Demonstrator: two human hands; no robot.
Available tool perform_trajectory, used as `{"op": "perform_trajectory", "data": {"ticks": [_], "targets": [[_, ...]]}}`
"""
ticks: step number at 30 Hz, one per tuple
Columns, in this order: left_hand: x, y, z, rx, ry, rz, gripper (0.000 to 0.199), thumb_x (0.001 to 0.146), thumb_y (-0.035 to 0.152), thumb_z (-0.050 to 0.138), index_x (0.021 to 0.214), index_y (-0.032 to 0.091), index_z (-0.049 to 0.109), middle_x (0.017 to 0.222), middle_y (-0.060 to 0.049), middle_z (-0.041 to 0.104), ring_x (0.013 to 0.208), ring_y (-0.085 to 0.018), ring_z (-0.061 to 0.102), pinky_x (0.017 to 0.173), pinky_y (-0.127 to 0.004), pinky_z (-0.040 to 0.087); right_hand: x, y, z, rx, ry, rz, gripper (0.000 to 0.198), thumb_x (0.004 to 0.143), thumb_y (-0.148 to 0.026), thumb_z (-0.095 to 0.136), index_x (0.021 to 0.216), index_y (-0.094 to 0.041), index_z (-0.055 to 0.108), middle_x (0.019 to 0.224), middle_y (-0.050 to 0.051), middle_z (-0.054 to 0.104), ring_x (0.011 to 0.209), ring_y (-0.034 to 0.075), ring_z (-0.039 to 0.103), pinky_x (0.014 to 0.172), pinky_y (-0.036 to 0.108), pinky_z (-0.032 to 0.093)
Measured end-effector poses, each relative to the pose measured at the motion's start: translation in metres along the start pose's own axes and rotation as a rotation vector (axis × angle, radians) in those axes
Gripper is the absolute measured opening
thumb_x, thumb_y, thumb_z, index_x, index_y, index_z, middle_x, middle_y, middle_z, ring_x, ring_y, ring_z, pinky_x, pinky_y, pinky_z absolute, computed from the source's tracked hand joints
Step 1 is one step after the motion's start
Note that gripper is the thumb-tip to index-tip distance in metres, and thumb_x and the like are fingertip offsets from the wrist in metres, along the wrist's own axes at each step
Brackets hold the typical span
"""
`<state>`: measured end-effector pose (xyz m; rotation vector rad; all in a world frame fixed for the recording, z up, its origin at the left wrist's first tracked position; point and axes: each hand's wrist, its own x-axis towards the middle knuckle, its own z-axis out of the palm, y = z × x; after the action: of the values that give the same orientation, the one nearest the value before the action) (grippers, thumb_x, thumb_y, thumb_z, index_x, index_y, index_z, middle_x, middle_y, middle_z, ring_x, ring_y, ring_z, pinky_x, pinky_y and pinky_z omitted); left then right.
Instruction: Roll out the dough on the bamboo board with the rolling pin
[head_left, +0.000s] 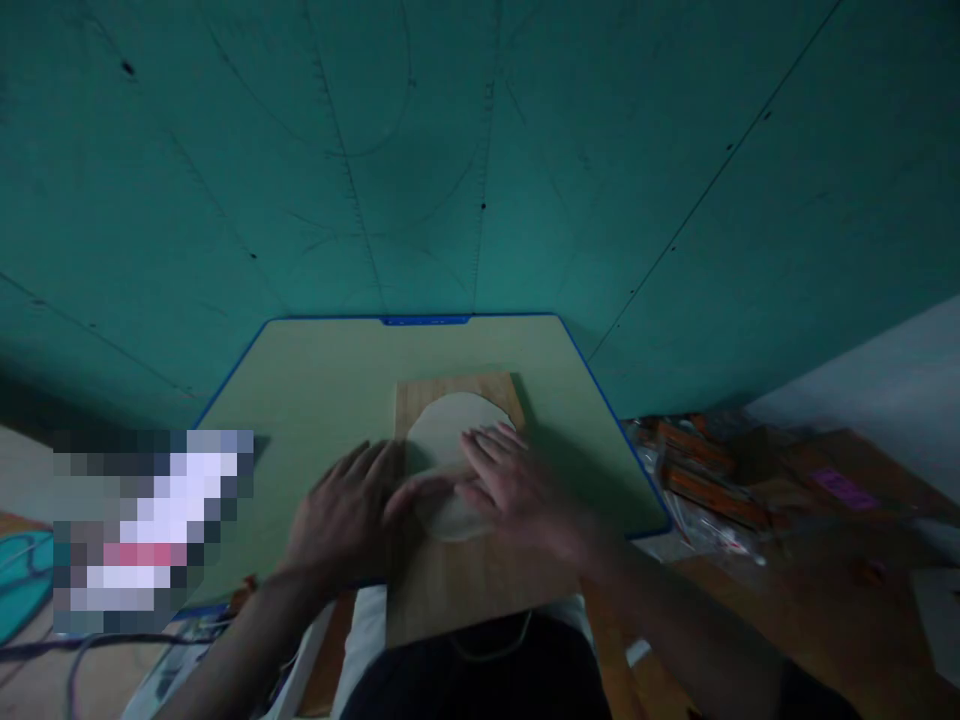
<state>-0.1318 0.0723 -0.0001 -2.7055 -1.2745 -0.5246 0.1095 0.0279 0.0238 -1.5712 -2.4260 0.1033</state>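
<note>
A flat, pale round of dough lies on a wooden board. A slightly darker band crosses its middle; whether this is a fold or a shadow I cannot tell. My right hand rests over the right part of the dough, fingers stretched out flat. At the board's left edge is my left hand, fingers spread, its thumb reaching over to the dough's left side. Neither hand appears to grip anything.
Under the board is a pale table with a blue rim, set against a green wall. A pixelated patch hides something at the left. Cardboard boxes and plastic-wrapped items sit to the right. A dark cable runs at lower left.
</note>
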Motion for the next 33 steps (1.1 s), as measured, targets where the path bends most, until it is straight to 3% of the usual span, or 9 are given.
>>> {"op": "perform_trajectory", "data": {"ticks": [2,4,10,12,14,20,22,29,33], "targets": [[0.021,-0.012,0.003,0.009,-0.029,-0.040,0.060,0.105,0.054,0.023,0.125,0.012,0.061,0.119,-0.019,0.071,0.110,-0.033,0.069,0.087,-0.045,0.058,0.025,0.007,0.003,-0.020,0.014,0.031,0.054,0.103,-0.045,0.046,0.137,-0.005,0.058,0.143,0.020,0.059,0.135,0.030,0.053,0.121,0.048,0.033],[0.022,-0.011,0.002,0.038,-0.027,-0.047,0.063,0.105,0.055,0.020,0.124,0.011,0.061,0.121,-0.020,0.070,0.113,-0.034,0.068,0.089,-0.046,0.058,0.024,0.005,0.007,-0.021,0.027,0.034,0.058,0.102,-0.047,0.046,0.139,-0.004,0.057,0.148,0.021,0.055,0.139,0.032,0.049,0.122,0.050,0.032],[-0.061,0.043,-0.019,0.043,0.043,0.041,0.057,0.102,0.051,0.038,0.142,0.012,0.048,0.126,-0.018,0.069,0.113,-0.032,0.067,0.095,-0.046,0.055,-0.083,-0.028,0.004,0.004,0.018,-0.054,0.065,0.101,-0.037,0.045,0.157,-0.006,0.031,0.163,0.017,0.034,0.151,0.030,0.030,0.118,0.051,0.038],[-0.072,0.048,-0.022,0.027,0.049,0.079,0.062,0.102,0.050,0.040,0.149,0.010,0.041,0.131,-0.019,0.067,0.118,-0.033,0.065,0.100,-0.049,0.052,-0.098,-0.030,0.001,0.003,0.008,-0.064,0.068,0.100,-0.036,0.047,0.158,-0.006,0.027,0.163,0.016,0.033,0.153,0.029,0.027,0.118,0.050,0.040],[-0.060,0.039,-0.017,0.013,0.020,0.069,0.063,0.101,0.051,0.040,0.150,0.010,0.041,0.134,-0.020,0.065,0.123,-0.034,0.062,0.102,-0.051,0.050,-0.084,-0.022,0.000,0.016,-0.004,-0.069,0.066,0.101,-0.036,0.045,0.157,-0.006,0.029,0.162,0.017,0.035,0.152,0.029,0.029,0.119,0.051,0.037],[0.018,-0.006,0.004,0.048,-0.061,-0.117,0.066,0.103,0.059,0.029,0.140,0.008,0.051,0.140,-0.025,0.059,0.132,-0.037,0.056,0.103,-0.051,0.050,0.017,0.015,0.009,0.010,0.040,0.023,0.049,0.104,-0.038,0.042,0.139,-0.008,0.057,0.144,0.016,0.059,0.137,0.029,0.051,0.121,0.049,0.034],[0.012,0.001,0.002,0.079,-0.047,-0.129,0.067,0.102,0.060,0.030,0.139,0.008,0.051,0.139,-0.026,0.059,0.132,-0.038,0.055,0.103,-0.051,0.051,0.011,0.013,0.010,0.009,0.054,0.021,0.050,0.104,-0.039,0.043,0.138,-0.006,0.058,0.145,0.017,0.059,0.137,0.030,0.050,0.121,0.050,0.033],[-0.072,0.054,-0.022,0.055,0.067,0.139,0.057,0.103,0.040,0.034,0.148,0.004,0.042,0.139,-0.021,0.061,0.129,-0.034,0.058,0.102,-0.048,0.050,-0.101,-0.023,-0.007,0.031,0.027,-0.018,0.065,0.100,-0.038,0.050,0.155,-0.007,0.035,0.160,0.016,0.040,0.149,0.027,0.034,0.115,0.046,0.045],[-0.041,0.034,-0.010,0.059,0.048,0.131,0.062,0.104,0.050,0.035,0.145,0.005,0.046,0.143,-0.023,0.058,0.135,-0.037,0.053,0.105,-0.051,0.048,-0.062,-0.007,-0.002,0.046,0.027,0.008,0.055,0.103,-0.034,0.043,0.150,-0.007,0.044,0.155,0.017,0.048,0.145,0.028,0.042,0.119,0.051,0.038]]}}
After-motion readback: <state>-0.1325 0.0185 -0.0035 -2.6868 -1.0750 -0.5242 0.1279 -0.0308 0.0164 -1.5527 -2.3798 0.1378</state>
